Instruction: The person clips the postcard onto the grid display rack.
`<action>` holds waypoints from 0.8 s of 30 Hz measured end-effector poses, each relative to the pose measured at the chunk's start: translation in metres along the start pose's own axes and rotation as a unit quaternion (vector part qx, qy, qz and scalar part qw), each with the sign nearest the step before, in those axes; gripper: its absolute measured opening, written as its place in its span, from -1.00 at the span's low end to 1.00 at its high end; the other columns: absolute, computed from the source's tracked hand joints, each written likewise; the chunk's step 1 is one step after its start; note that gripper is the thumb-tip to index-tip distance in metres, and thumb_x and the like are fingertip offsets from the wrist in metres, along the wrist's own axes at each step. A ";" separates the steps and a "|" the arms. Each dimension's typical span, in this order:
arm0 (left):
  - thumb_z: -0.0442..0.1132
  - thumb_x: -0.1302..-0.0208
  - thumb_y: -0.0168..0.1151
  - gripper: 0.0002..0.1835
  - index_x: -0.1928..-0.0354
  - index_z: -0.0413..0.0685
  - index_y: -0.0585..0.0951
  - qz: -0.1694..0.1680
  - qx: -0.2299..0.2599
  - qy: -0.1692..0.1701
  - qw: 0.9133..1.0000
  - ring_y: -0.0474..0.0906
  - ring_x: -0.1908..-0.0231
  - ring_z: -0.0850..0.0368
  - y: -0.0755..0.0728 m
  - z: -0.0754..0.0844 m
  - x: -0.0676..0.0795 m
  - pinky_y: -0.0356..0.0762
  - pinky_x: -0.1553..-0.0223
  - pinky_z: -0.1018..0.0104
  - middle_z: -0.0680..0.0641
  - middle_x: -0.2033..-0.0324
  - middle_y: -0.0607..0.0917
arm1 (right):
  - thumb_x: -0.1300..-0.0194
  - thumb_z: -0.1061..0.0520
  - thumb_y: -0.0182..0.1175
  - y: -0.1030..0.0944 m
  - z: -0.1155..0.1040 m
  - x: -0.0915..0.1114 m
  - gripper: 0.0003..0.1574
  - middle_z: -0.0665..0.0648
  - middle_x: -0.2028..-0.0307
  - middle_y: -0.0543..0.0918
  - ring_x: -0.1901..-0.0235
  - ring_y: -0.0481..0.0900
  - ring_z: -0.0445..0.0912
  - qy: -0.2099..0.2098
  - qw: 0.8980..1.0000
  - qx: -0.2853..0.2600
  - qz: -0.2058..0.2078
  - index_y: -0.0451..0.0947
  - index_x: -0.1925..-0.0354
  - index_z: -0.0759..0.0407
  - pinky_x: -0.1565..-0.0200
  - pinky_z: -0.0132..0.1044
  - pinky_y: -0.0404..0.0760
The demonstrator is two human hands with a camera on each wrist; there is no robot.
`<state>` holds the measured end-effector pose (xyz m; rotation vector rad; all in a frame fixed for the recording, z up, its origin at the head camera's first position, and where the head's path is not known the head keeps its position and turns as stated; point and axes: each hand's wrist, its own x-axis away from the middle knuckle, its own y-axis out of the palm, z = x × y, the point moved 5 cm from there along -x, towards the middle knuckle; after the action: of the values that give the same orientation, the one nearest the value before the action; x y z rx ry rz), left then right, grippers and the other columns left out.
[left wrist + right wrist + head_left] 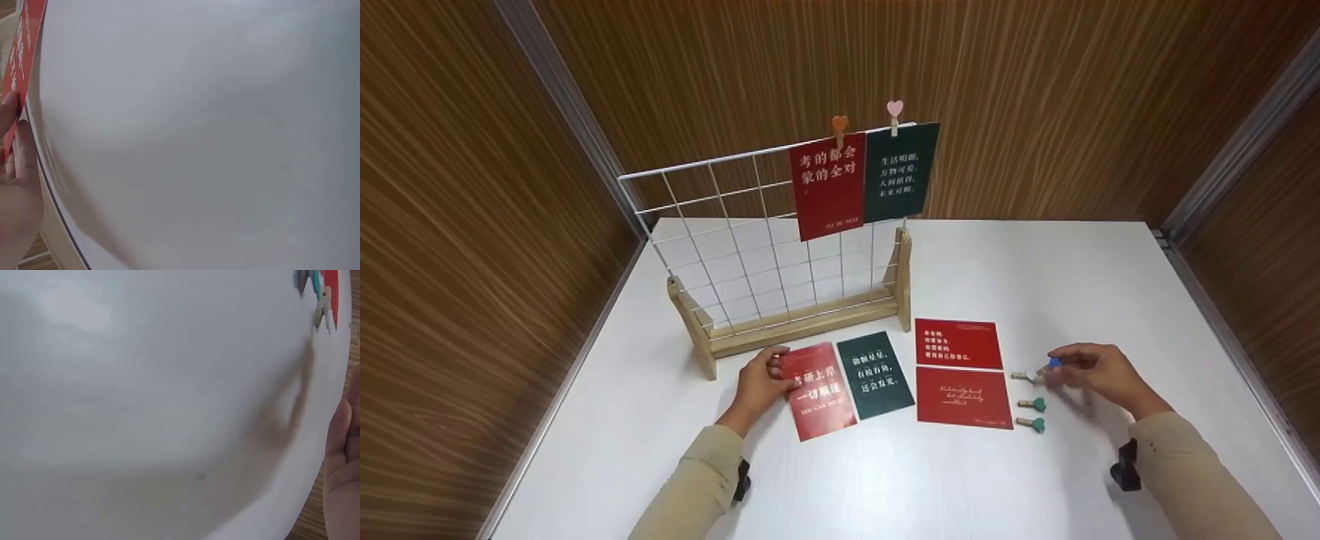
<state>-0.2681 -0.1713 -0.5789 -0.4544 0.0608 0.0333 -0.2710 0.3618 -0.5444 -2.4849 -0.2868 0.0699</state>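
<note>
My left hand pinches the left edge of a red card with white writing; the left wrist view shows thumb and fingers on either side of that card. My right hand holds a small wooden clothespin with a blue heart at its fingertips. Just left of those fingers lies a clothespin with a white heart. Two clothespins with green hearts, an upper one and a lower one, lie nearer the front. In the right wrist view the held clothespin is hidden.
A white wire grid stands on a wooden base. A red card and a green card hang from it by orange and pink heart clothespins. Between the hands lie a green card and two red cards. Wood-grain panels surround the table.
</note>
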 end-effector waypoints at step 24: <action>-0.57 0.08 0.42 -0.38 -0.13 -0.35 0.50 0.001 0.074 -0.027 0.997 0.62 0.33 0.05 -0.030 0.014 -0.006 0.64 0.31 0.29 -0.19 0.22 0.56 | -0.20 0.17 0.33 0.032 -0.072 -0.062 -0.61 0.25 0.08 0.65 0.17 0.64 -0.16 -0.065 0.995 -0.074 0.015 0.62 0.01 0.30 0.12 -0.43 0.58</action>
<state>-0.2724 -0.1918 -0.5531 -0.3052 0.0099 0.0427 -0.3171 0.2808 -0.5072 -2.6361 -0.3194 0.2302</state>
